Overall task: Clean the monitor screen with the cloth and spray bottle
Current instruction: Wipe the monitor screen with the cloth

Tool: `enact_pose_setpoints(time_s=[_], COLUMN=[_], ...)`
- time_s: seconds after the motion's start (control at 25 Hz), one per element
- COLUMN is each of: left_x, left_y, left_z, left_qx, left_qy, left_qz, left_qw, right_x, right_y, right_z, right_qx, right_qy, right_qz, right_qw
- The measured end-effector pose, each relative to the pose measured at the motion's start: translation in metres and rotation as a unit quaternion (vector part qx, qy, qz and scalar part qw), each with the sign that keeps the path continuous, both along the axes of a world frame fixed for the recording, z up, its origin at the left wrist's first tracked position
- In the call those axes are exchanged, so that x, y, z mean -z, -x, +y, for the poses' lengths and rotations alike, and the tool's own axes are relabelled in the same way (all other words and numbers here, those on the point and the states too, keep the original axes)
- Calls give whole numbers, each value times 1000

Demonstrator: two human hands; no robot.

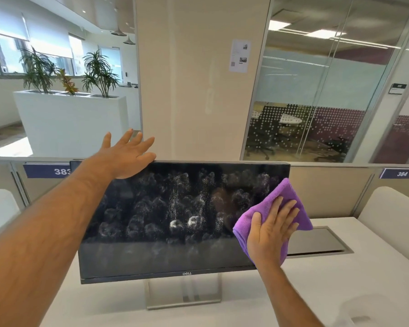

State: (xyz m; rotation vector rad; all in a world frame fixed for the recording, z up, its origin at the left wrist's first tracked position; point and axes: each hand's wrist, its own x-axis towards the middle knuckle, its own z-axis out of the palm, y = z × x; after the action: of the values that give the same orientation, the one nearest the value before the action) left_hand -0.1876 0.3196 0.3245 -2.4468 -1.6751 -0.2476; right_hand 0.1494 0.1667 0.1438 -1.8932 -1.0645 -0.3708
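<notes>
Wiping the black flat DELL monitor (175, 220) on the white desk (328, 291)

The right hand (270, 228) presses a soft purple cloth (265, 208) flat on the wet screen; the left hand (128, 154) is spread wide at its top edge. Blue signs (48, 171) say 383, 384.

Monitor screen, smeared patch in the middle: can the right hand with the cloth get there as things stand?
Probably yes. The right hand already presses the purple cloth flat on the monitor screen at its right edge, and nothing lies between it and the smears. The left hand rests on the top edge, clear of that path.
</notes>
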Motion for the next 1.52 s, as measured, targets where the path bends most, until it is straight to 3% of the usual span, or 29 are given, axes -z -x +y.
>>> enact_pose_setpoints(time_s=[0.44, 0.68, 1.12, 1.52], left_x=[0, 0, -5, -1], left_y=[-1, -2, -3, -1], left_z=[-7, -6, -15, -14], left_qx=[11, 13, 15, 23], left_qy=[4, 0, 5, -2], left_qz=[-9, -8, -9, -15], left_qw=[1000, 1000, 1000, 1000], right_x=[-80, -46, 58, 46], right_y=[-5, -5, 29, 57], right_z=[36, 27, -7, 4], right_qx=[5, -5, 45, 57], right_qy=[-12, 17, 55, -11], right_qz=[-117, -198, 19, 169], right_qw=[993, 980, 997, 984])
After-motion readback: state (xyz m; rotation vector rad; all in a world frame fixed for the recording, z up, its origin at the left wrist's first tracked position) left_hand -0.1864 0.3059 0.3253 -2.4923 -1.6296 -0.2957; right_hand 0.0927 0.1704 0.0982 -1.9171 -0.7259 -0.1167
